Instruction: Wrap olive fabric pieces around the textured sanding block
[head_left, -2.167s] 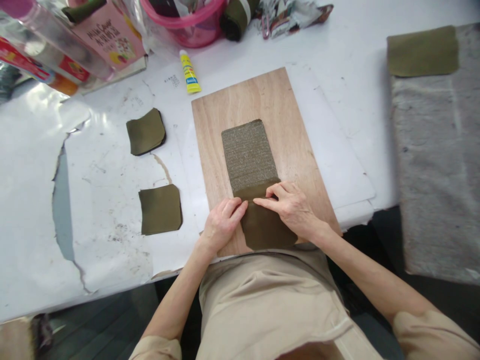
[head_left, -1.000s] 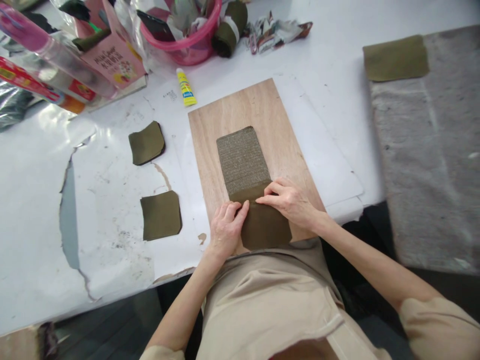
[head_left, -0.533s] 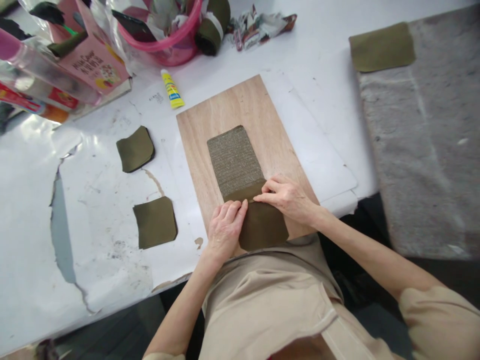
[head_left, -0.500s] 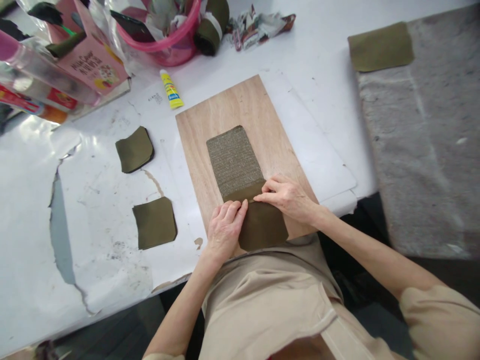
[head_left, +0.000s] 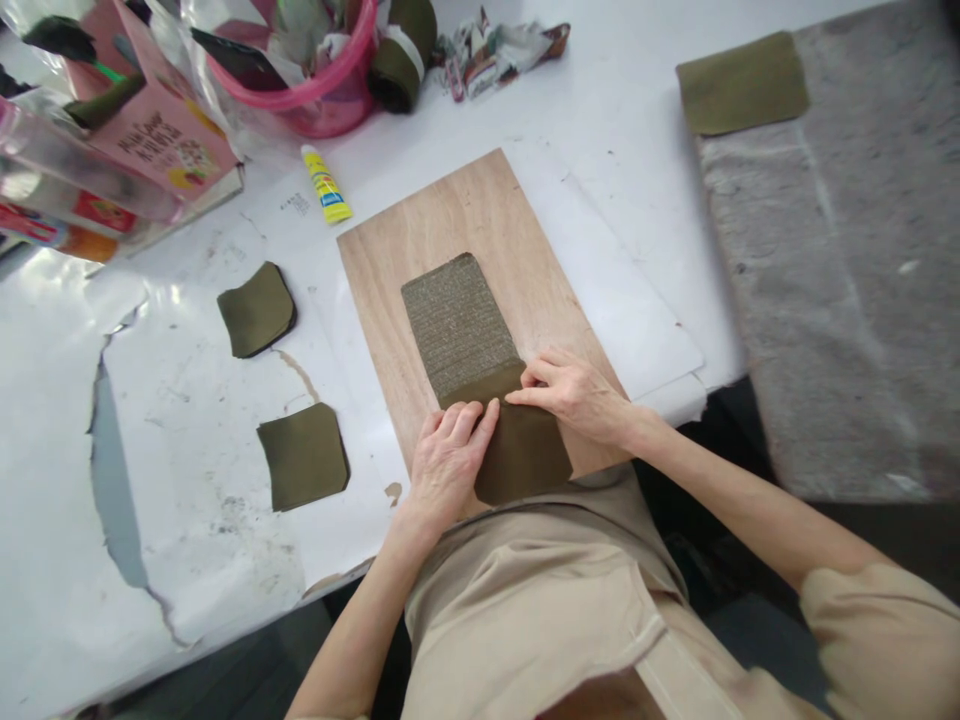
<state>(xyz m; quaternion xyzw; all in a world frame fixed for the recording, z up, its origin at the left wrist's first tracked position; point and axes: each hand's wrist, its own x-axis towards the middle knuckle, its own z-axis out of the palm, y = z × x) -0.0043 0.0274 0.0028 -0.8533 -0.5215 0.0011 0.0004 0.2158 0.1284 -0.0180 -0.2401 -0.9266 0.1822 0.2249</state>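
A smooth olive-green sheet, leather or fabric, lies over the near end of a wooden board and hangs slightly past its edge. Beyond it on the board is a textured grey-olive piece, meeting a smooth olive strip at a raised seam. My left hand presses bent fingers onto the left of this seam, its thumb pointing along it. On the right, my right hand is closed, its fingertips pinching at the same seam. The fingertips of both hands nearly meet. What lies under them is hidden.
Two small stacks of olive pieces lie left of the board. Behind are a yellow glue tube, a pink basket, a dark roll and a pink box. A grey slab bears another olive piece at right.
The whole view has shifted slightly, with the table things appearing further left. My left thumb has edged a little to the right along the seam, closer to my right fingertips.
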